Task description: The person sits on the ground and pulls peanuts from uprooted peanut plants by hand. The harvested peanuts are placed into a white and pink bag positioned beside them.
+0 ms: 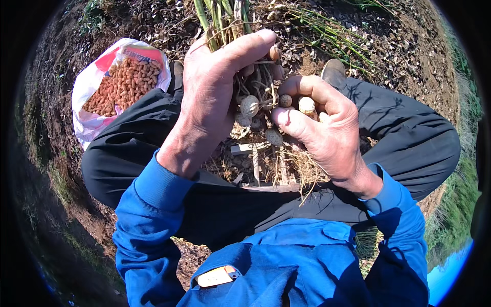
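My left hand point(204, 92) is closed round a bunch of peanut plants, its thumb lying across the base of the green stems point(223, 23). Roots and pale, soil-marked peanut pods point(249, 106) hang below that grip, between my two hands. From the right, my right hand point(330, 130) reaches in with thumb and index finger bent round pods at the edge of the bunch. A light peanut pod point(307, 105) shows in the curl of its fingers, and a smaller dark one point(285, 100) sits near the fingertips. The palm side is partly hidden.
A white and pink sack point(84, 100) stands open at the left, holding many shelled-looking tan peanuts point(123, 87). Wooden bars point(271, 188) lie between my dark-trousered legs. Pulled green stems point(327, 33) rest on leaf-strewn soil ahead; grass point(455, 179) grows at the right.
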A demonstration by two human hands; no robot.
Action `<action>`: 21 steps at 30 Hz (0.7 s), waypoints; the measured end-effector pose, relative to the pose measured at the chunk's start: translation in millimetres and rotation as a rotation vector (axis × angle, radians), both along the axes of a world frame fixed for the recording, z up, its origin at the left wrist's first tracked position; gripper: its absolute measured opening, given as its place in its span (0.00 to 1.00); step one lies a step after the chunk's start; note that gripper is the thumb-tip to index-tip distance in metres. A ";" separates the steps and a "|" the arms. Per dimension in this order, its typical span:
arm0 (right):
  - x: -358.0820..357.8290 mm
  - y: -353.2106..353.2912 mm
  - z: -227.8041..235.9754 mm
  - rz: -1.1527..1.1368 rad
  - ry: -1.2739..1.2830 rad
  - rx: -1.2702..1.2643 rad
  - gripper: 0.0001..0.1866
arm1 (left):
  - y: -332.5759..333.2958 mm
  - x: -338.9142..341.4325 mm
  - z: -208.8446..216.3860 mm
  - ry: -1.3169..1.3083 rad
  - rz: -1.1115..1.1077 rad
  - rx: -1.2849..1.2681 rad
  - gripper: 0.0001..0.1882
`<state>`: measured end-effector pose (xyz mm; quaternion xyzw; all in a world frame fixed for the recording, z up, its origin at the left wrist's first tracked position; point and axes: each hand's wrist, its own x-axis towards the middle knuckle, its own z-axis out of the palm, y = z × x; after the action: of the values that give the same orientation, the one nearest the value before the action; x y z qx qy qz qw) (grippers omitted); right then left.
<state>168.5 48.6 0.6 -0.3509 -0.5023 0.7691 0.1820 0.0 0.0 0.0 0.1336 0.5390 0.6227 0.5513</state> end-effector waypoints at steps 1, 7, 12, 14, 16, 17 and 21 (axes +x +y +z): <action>-1.4 3.2 4.2 -0.002 0.006 -0.032 0.12 | 1.7 -0.7 0.4 -0.104 0.000 0.009 0.11; 6.9 5.1 19.5 -0.089 -0.065 -0.304 0.12 | -2.0 10.0 -6.4 -0.362 0.001 0.036 0.10; 9.0 31.6 8.7 -0.146 -0.042 -0.388 0.10 | -2.9 1.3 0.4 -0.228 0.066 -0.108 0.08; 17.8 55.7 -7.3 -0.279 -0.060 -0.254 0.09 | -10.7 -6.2 -4.1 -0.210 0.167 -0.152 0.07; 23.9 75.9 -15.4 -0.325 -0.077 -0.118 0.09 | -6.9 1.4 -11.3 -0.128 0.198 -0.213 0.05; 21.3 78.3 -16.7 -0.310 -0.038 -0.086 0.10 | -7.5 3.7 -8.8 -0.065 0.193 -0.256 0.05; -25.7 76.5 -8.2 -0.308 -0.061 0.030 0.12 | -16.2 0.8 -20.4 0.013 0.197 -0.363 0.05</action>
<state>142.8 125.1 -7.6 -0.4443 -0.4592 0.7134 0.2877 0.8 -16.2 -20.4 -0.0172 0.6564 0.5652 0.4994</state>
